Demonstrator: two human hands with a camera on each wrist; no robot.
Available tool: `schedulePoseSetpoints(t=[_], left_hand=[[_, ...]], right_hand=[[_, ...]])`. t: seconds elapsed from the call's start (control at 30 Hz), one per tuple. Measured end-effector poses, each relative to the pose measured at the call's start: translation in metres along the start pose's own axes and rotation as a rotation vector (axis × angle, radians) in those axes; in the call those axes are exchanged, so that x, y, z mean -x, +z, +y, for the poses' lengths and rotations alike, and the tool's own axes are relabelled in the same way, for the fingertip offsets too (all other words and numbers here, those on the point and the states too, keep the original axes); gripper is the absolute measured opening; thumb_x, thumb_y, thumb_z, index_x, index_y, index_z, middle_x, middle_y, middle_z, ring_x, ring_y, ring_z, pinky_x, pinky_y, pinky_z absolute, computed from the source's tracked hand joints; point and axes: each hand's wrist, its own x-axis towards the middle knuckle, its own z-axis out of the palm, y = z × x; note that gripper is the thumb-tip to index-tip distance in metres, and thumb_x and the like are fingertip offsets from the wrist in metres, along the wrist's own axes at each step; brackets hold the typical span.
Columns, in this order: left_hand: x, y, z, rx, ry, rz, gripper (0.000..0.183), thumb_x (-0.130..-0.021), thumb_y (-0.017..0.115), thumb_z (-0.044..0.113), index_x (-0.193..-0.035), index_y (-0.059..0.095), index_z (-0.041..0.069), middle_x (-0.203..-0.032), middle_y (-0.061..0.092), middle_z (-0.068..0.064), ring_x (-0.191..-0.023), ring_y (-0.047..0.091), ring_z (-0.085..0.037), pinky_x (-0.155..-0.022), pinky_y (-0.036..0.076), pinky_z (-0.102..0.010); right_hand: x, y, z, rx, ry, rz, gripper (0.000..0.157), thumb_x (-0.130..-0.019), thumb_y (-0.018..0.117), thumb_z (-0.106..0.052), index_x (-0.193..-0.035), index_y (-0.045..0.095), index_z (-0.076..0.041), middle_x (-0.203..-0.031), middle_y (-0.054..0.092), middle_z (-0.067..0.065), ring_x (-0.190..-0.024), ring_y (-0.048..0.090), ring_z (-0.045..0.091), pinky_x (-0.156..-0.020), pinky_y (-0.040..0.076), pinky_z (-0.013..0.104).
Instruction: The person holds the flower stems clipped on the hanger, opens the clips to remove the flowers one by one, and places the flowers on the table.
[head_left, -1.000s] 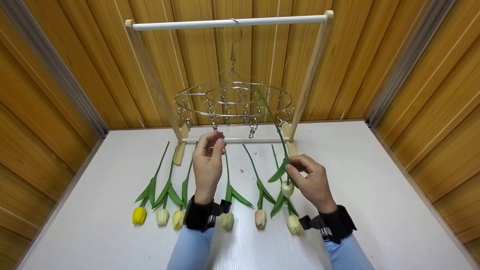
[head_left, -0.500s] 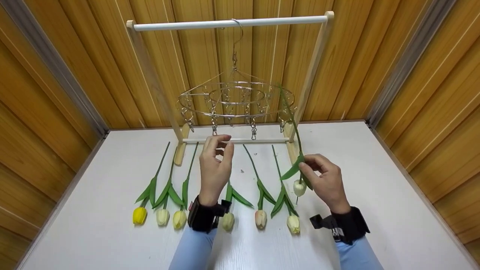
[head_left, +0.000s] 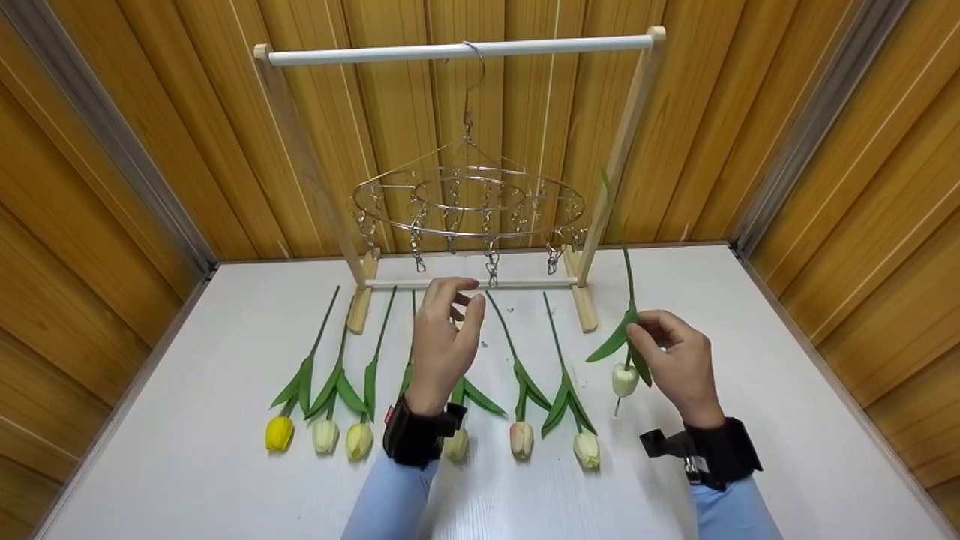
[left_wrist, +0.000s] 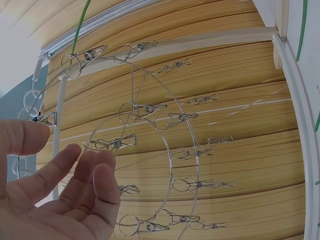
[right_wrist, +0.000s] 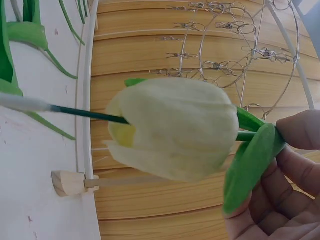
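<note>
My right hand [head_left: 675, 364] pinches the stem of a white tulip [head_left: 625, 379], which hangs flower-down with its stem pointing up. In the right wrist view, the cream petals [right_wrist: 175, 130] fill the middle, and a thin dark green rod with a white end [right_wrist: 25, 102] sticks out of the bloom. Below the round metal clip hanger [head_left: 469, 229], my left hand [head_left: 448, 341] has its fingers loosely bent, thumb apart, holding nothing. The left wrist view shows its fingers near several wire clips [left_wrist: 112, 143] on the rings.
A white bar [head_left: 457, 51] on a wooden-legged stand carries the hanger's hook. On the white table [head_left: 187, 465], several tulips lie in a row, including a yellow tulip [head_left: 279, 433] and a peach one [head_left: 521, 439]. Wood-look panels [head_left: 405, 97] enclose the table's back and sides.
My right hand has moved right with the tulip, taking its stem away from the hanger. My left hand has shifted slightly right and down. The hanging clips have swung or turned a little.
</note>
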Motion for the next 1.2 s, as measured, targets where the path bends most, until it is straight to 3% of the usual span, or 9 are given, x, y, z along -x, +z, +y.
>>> schedulePoseSetpoints(t=[0.13, 0.43, 0.67, 0.9, 1.2], left_hand=[[0.000, 0.003, 0.000, -0.026, 0.007, -0.011, 0.021, -0.106, 0.059, 0.014, -0.121, 0.068, 0.004, -0.117, 0.064, -0.013, -0.098, 0.064, -0.023, -0.081, 0.054, -0.041], [0.001, 0.009, -0.001, -0.100, 0.028, -0.042, 0.021, -0.103, 0.063, 0.014, -0.121, 0.067, 0.003, -0.116, 0.064, -0.014, -0.099, 0.064, -0.029, -0.080, 0.052, -0.038], [0.001, 0.014, -0.005, -0.135, 0.048, -0.052, 0.021, -0.101, 0.065, 0.014, -0.117, 0.068, 0.001, -0.113, 0.066, -0.015, -0.097, 0.063, -0.029, -0.079, 0.052, -0.041], [0.002, 0.017, -0.008, -0.139, 0.046, -0.064, 0.021, -0.101, 0.065, 0.014, -0.117, 0.067, -0.001, -0.113, 0.065, -0.016, -0.099, 0.063, -0.034, -0.083, 0.052, -0.042], [0.003, 0.018, -0.009, -0.143, 0.051, -0.057, 0.022, -0.101, 0.066, 0.013, -0.118, 0.068, 0.000, -0.112, 0.065, -0.016, -0.097, 0.062, -0.032, -0.081, 0.051, -0.043]], right_hand=[[-0.002, -0.006, 0.004, 0.025, 0.069, 0.002, 0.007, -0.095, 0.072, -0.002, -0.100, 0.077, -0.001, -0.084, 0.074, 0.011, -0.070, 0.064, 0.006, -0.066, 0.048, 0.016], [-0.004, -0.015, 0.011, 0.092, 0.161, -0.025, 0.006, -0.094, 0.072, -0.003, -0.097, 0.078, -0.001, -0.079, 0.072, 0.009, -0.067, 0.062, 0.007, -0.064, 0.049, 0.018], [-0.004, -0.018, 0.017, 0.181, 0.229, -0.109, 0.010, -0.096, 0.071, -0.007, -0.101, 0.078, -0.002, -0.085, 0.073, 0.010, -0.071, 0.061, 0.005, -0.069, 0.047, 0.020], [-0.005, -0.015, 0.026, 0.220, 0.281, -0.189, 0.012, -0.098, 0.069, -0.009, -0.103, 0.076, -0.001, -0.087, 0.073, 0.008, -0.075, 0.062, 0.008, -0.073, 0.048, 0.021], [-0.005, -0.009, 0.038, 0.254, 0.320, -0.262, 0.013, -0.096, 0.070, -0.011, -0.100, 0.077, -0.001, -0.085, 0.072, 0.006, -0.079, 0.062, 0.015, -0.073, 0.048, 0.025]])
